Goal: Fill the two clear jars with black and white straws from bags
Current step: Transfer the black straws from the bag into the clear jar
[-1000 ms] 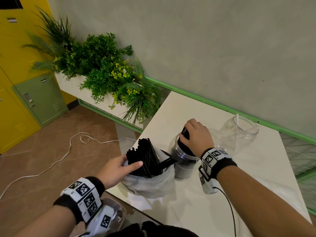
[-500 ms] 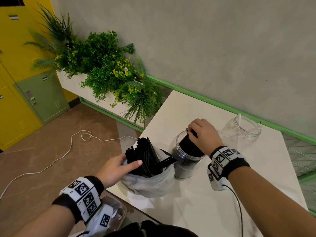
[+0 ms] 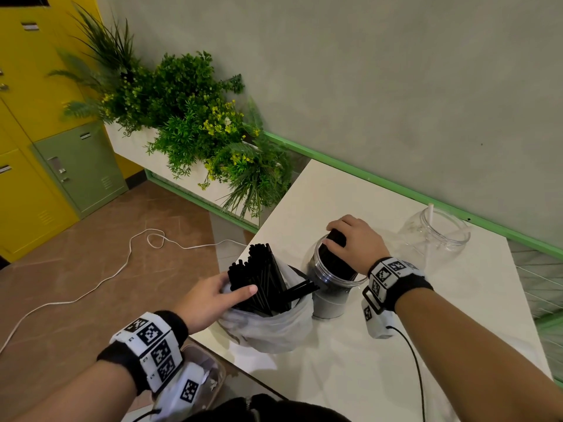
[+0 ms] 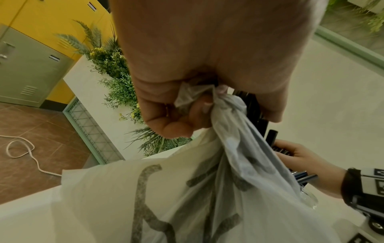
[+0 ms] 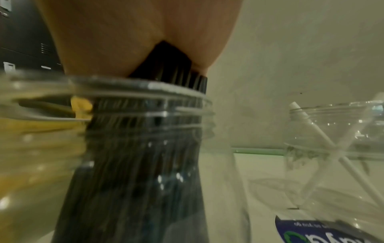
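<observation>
A clear jar (image 3: 330, 295) stands on the white table (image 3: 380, 360), packed with a bundle of black straws (image 3: 336, 260). My right hand (image 3: 355, 243) grips the top of that bundle, which stands inside the jar's mouth (image 5: 145, 92). To the left a thin white plastic bag (image 3: 268, 327) holds more black straws (image 3: 265, 278) that stick up from it. My left hand (image 3: 213, 295) pinches the bag's rim (image 4: 199, 97), thumb lying against the straws. A second clear jar (image 3: 435, 236) at the back right holds a few white straws (image 5: 324, 141).
The table's left edge drops to a brown tiled floor with a white cable (image 3: 100, 278). A planter of green foliage (image 3: 189, 123) stands beyond the table's far left corner. A blue-labelled wrapper (image 5: 324, 233) lies near the jars. Yellow lockers (image 3: 27, 117) stand at left.
My right hand has shifted slightly right and back while it keeps hold of the black bundle in the jar. The left hand stays on the bag.
</observation>
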The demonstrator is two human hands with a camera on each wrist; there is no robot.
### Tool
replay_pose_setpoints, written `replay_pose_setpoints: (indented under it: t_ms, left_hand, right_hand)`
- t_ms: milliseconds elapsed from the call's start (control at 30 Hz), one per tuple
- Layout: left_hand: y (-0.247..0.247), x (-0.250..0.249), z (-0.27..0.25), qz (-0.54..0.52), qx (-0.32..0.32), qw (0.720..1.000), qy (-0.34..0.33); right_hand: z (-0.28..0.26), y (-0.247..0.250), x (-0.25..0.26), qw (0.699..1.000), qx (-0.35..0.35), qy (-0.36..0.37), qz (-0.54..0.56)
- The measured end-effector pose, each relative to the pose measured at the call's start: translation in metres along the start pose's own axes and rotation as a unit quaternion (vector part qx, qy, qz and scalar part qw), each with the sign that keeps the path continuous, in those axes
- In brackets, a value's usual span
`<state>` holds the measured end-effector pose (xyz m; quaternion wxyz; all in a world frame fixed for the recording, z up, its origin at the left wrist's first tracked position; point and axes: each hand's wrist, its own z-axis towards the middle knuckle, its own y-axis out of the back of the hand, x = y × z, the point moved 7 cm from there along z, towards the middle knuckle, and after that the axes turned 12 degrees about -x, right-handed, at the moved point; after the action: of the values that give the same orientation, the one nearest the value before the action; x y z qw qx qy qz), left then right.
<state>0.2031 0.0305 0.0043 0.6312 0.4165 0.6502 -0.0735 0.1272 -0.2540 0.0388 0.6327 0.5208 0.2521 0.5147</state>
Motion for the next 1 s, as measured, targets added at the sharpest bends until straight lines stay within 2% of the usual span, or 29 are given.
replay_pose_setpoints:
  t_ms: [233, 300, 400, 433, 467, 600, 633, 767, 900, 1000]
  left_hand:
    - [0.004, 0.004, 0.000, 0.000, -0.009, 1.000, 0.006]
    - [0.004, 0.005, 0.001, 0.003, -0.008, 1.000, 0.007]
    - [0.004, 0.004, 0.000, 0.000, -0.008, 1.000, 0.009]
    - [0.004, 0.004, 0.000, -0.003, -0.007, 1.000, 0.009]
    - [0.004, 0.003, 0.000, -0.005, -0.006, 1.000, 0.009]
    - [0.004, 0.005, 0.002, -0.002, -0.005, 1.000, 0.004]
    - [0.004, 0.006, 0.002, -0.003, -0.005, 1.000, 0.004]
    - [0.005, 0.008, 0.003, -0.008, -0.005, 1.000, 0.008]
    - [0.005, 0.009, 0.003, -0.007, -0.008, 1.000, 0.005]
    - [0.006, 0.011, 0.004, -0.012, -0.007, 1.000, 0.005]
  right_hand:
    - [-0.001, 0.027, 0.010, 0.985, -0.169, -0.016, 0.032]
    - [0.002, 0.027, 0.005, 0.985, -0.164, -0.040, 0.028]
    - [0.006, 0.017, -0.010, 0.992, -0.074, -0.104, -0.018]
    - [0.007, 0.015, -0.012, 0.991, -0.064, -0.115, -0.017]
    - [0.006, 0.016, -0.012, 0.990, -0.073, -0.120, -0.002]
    - [0.000, 0.030, -0.013, 0.971, -0.187, -0.128, 0.071]
    - [-0.001, 0.030, -0.014, 0.969, -0.192, -0.137, 0.077]
    - [0.004, 0.021, -0.018, 0.980, -0.124, -0.146, 0.052]
    - [-0.017, 0.043, -0.015, 0.965, -0.204, -0.111, 0.121]
    - [-0.041, 0.038, -0.020, 0.969, -0.185, -0.076, 0.145]
